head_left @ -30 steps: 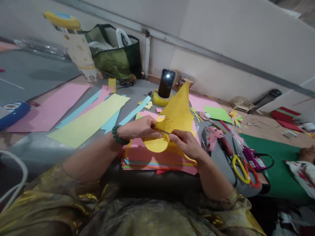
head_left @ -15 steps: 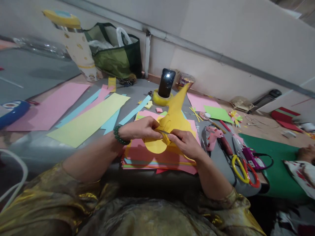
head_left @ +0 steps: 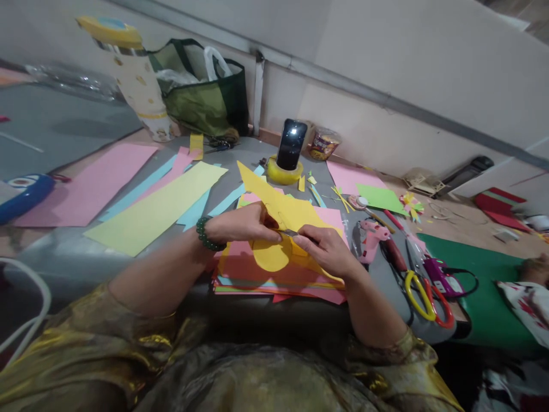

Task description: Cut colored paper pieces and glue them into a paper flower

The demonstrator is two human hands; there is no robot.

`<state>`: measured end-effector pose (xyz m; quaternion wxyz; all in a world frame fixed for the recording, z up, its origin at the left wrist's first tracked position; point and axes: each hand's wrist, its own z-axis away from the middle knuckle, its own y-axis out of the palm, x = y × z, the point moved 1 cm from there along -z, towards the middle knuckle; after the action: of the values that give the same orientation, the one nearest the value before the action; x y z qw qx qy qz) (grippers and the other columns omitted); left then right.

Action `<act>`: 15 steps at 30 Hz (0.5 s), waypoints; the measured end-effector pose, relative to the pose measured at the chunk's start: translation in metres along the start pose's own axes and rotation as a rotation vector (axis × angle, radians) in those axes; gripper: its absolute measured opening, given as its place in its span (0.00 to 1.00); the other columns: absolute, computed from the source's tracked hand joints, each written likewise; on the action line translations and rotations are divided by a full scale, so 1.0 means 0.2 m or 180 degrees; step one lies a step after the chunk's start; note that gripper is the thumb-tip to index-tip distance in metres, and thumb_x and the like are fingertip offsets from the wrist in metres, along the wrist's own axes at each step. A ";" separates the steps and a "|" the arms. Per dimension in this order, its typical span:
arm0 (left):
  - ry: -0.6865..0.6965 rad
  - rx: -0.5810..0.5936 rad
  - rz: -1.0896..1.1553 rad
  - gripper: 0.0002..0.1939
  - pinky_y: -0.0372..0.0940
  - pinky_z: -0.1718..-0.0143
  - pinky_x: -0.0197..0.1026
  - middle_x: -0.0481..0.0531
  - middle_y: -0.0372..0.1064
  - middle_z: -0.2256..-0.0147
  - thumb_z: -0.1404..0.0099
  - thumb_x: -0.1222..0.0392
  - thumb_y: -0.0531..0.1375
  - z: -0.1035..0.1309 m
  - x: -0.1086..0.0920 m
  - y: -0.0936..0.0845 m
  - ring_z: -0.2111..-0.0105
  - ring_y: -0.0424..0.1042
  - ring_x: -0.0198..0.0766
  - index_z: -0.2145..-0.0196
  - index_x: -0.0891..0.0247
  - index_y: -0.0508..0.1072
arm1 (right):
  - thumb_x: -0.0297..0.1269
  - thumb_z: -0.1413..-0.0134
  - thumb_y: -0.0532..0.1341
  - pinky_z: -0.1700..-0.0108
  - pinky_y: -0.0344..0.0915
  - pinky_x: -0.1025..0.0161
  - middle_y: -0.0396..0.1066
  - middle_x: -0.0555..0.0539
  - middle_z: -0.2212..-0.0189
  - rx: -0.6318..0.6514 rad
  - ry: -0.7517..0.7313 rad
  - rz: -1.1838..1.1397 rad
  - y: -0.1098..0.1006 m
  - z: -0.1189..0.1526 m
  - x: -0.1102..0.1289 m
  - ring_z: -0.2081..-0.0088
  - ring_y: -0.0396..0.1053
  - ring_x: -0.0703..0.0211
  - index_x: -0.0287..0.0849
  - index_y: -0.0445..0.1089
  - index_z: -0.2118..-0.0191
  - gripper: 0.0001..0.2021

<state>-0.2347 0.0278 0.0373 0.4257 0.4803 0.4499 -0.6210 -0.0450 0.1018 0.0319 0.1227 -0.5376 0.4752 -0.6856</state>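
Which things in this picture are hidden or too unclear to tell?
Head view:
- The tool's handles, covered by the right hand; only a thin metal tip shows.
- The cut line on the yellow paper, hidden behind the left hand.
- The phone screen, washed out by glare.

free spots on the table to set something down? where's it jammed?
Bare grey tabletop shows between the green bag and the phone, and at the near left edge below the yellow-green strip. Crowded: the paper stack under both hands, and the right side with glue gun and scissors.
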 end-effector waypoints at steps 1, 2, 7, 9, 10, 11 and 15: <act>0.0045 0.0023 0.0011 0.14 0.67 0.65 0.38 0.50 0.77 0.69 0.54 0.61 0.64 0.00 0.00 0.00 0.64 0.74 0.43 0.66 0.63 0.78 | 0.50 0.38 0.52 0.69 0.51 0.65 0.61 0.53 0.78 -0.0001 -0.0016 0.0024 0.00 0.00 0.00 0.74 0.58 0.63 0.44 0.59 0.75 0.19; 0.0072 0.0044 -0.0013 0.14 0.67 0.65 0.38 0.50 0.78 0.69 0.54 0.61 0.64 0.00 -0.01 0.00 0.64 0.74 0.42 0.66 0.63 0.79 | 0.50 0.38 0.52 0.69 0.51 0.65 0.61 0.52 0.78 -0.0007 -0.0037 0.0051 0.00 0.00 0.00 0.74 0.58 0.63 0.44 0.59 0.75 0.19; 0.0041 -0.0017 -0.0242 0.11 0.67 0.68 0.38 0.51 0.77 0.71 0.53 0.60 0.64 0.00 0.01 -0.01 0.67 0.74 0.42 0.69 0.64 0.78 | 0.48 0.36 0.52 0.70 0.50 0.65 0.63 0.52 0.78 -0.0097 -0.0117 0.0203 0.02 0.00 0.00 0.74 0.57 0.64 0.43 0.62 0.74 0.18; -0.0030 -0.0060 -0.0351 0.09 0.66 0.70 0.39 0.51 0.74 0.74 0.53 0.59 0.65 -0.01 0.03 -0.01 0.70 0.73 0.42 0.72 0.65 0.77 | 0.48 0.36 0.52 0.70 0.49 0.65 0.62 0.52 0.79 -0.0115 -0.0128 0.0246 0.02 0.01 0.00 0.75 0.57 0.64 0.43 0.61 0.75 0.19; -0.0060 -0.0074 -0.0402 0.08 0.65 0.71 0.39 0.51 0.73 0.76 0.53 0.59 0.65 -0.01 0.03 -0.02 0.71 0.72 0.42 0.73 0.65 0.76 | 0.48 0.36 0.52 0.70 0.49 0.65 0.62 0.52 0.79 -0.0114 -0.0128 0.0262 0.02 0.01 0.00 0.75 0.57 0.64 0.43 0.61 0.75 0.19; -0.0079 -0.0084 -0.0444 0.07 0.65 0.72 0.39 0.50 0.71 0.77 0.53 0.59 0.65 -0.01 0.04 -0.02 0.72 0.71 0.41 0.74 0.65 0.76 | 0.48 0.36 0.52 0.70 0.49 0.65 0.62 0.52 0.79 -0.0110 -0.0126 0.0274 0.02 0.01 0.00 0.75 0.56 0.64 0.43 0.61 0.75 0.19; -0.0082 -0.0141 -0.0498 0.06 0.63 0.73 0.38 0.48 0.67 0.80 0.53 0.59 0.65 -0.02 0.06 -0.01 0.74 0.69 0.40 0.78 0.63 0.73 | 0.50 0.37 0.51 0.69 0.49 0.65 0.64 0.51 0.78 -0.0081 -0.0136 0.0285 0.02 0.01 0.02 0.74 0.58 0.63 0.44 0.63 0.73 0.19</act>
<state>-0.2390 0.0304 0.0253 0.3922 0.4261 0.4942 -0.6484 -0.0470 0.0965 0.0307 0.1566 -0.5319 0.5048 -0.6617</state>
